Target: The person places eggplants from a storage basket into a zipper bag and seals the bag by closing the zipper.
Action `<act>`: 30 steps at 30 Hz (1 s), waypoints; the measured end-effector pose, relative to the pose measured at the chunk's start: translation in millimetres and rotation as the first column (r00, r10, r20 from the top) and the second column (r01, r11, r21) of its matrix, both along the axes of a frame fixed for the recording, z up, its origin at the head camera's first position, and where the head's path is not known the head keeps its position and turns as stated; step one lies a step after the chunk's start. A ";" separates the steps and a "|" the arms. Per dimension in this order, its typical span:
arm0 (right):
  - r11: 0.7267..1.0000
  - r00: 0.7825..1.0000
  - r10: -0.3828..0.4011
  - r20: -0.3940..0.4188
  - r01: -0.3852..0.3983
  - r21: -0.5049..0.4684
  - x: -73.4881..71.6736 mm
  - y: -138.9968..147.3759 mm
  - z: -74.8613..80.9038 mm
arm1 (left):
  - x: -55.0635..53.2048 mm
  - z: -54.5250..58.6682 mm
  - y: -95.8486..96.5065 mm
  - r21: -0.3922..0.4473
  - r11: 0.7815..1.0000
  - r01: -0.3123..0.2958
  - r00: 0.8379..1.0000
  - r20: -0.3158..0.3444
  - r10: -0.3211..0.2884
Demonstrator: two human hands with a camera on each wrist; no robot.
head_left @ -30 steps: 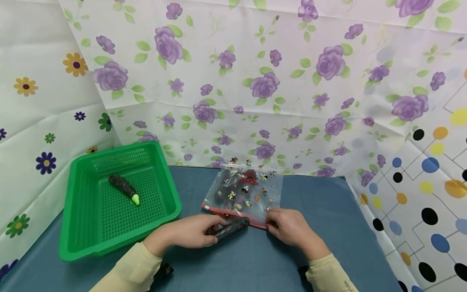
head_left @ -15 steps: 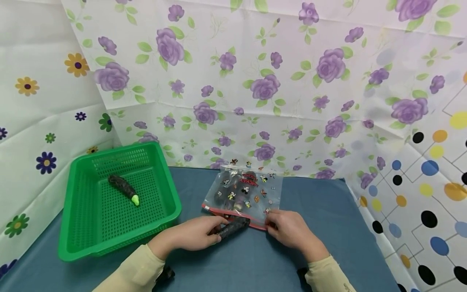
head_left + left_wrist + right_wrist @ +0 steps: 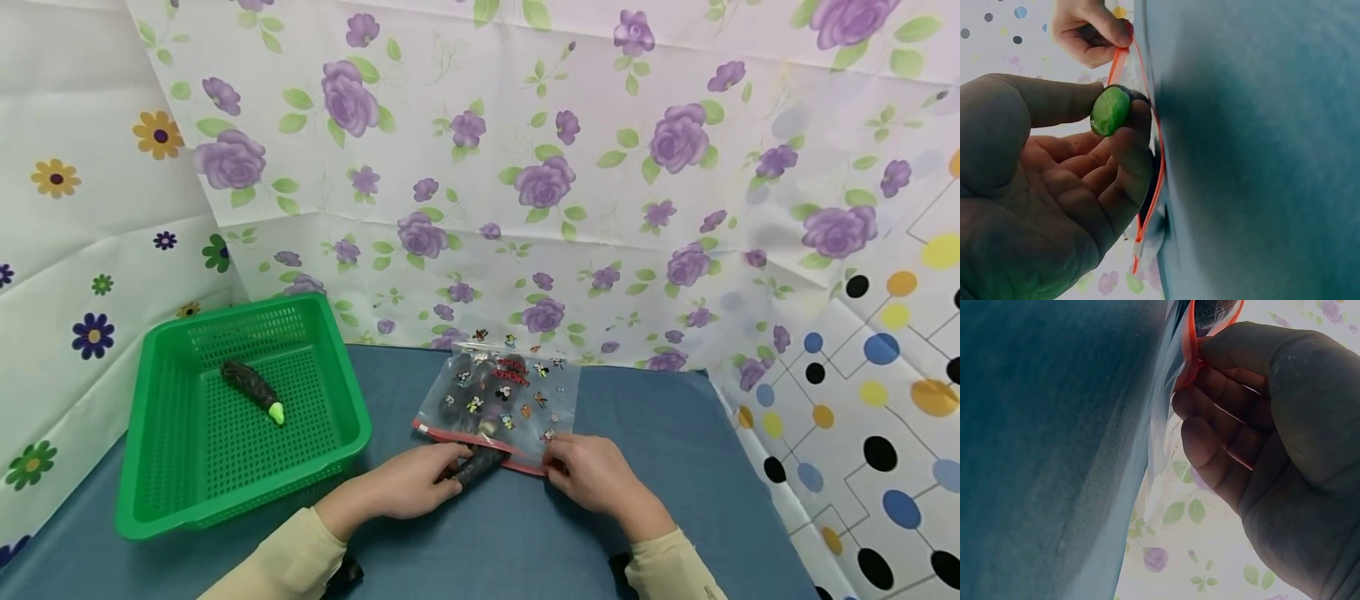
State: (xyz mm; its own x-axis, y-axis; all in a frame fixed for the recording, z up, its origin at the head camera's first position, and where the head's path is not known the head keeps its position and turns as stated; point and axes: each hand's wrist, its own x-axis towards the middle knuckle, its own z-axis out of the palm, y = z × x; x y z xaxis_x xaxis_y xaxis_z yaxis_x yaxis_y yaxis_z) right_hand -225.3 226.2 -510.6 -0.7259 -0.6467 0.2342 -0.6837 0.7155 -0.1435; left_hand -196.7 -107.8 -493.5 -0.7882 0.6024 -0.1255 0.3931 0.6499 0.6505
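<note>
My left hand (image 3: 417,481) pinches the green end (image 3: 1110,111) of a long dark eggplant (image 3: 480,465) between thumb and fingers. The eggplant's far end lies in the mouth of a clear zip bag (image 3: 543,400) with cartoon prints. My right hand (image 3: 592,471) pinches the right side of the bag's red zip edge (image 3: 1190,337). In the left wrist view, the red strips (image 3: 1161,150) stand apart around the eggplant. Several dark, rounded things (image 3: 452,400) show through the plastic.
On the left stands a green perforated basket (image 3: 247,508) holding another dark eggplant (image 3: 251,385) with a bright green end. A blue cloth (image 3: 510,550) covers the table. Flower-printed sheets (image 3: 480,167) hang behind, and a dotted sheet (image 3: 885,450) hangs at the right.
My left hand has moved slightly right, and the eggplant's tip has slid under the bag's red edge. My right hand keeps its pinch on the bag with little movement.
</note>
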 end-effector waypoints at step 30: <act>1.000 1.000 0.004 0.007 -0.004 0.010 -0.6 1.2 0.7 | -6.0 0.3 20.0 0.093 0.996 0.012 0.999 0.042 -0.016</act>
State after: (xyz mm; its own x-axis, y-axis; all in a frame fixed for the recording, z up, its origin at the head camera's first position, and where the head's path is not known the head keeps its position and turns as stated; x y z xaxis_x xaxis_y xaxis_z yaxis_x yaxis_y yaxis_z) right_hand -226.0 227.5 -509.9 -0.7253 -0.6515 0.2227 -0.6852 0.7144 -0.1416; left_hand -202.7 -87.8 -493.2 -0.7746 0.6242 -0.1018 0.3728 0.5806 0.7238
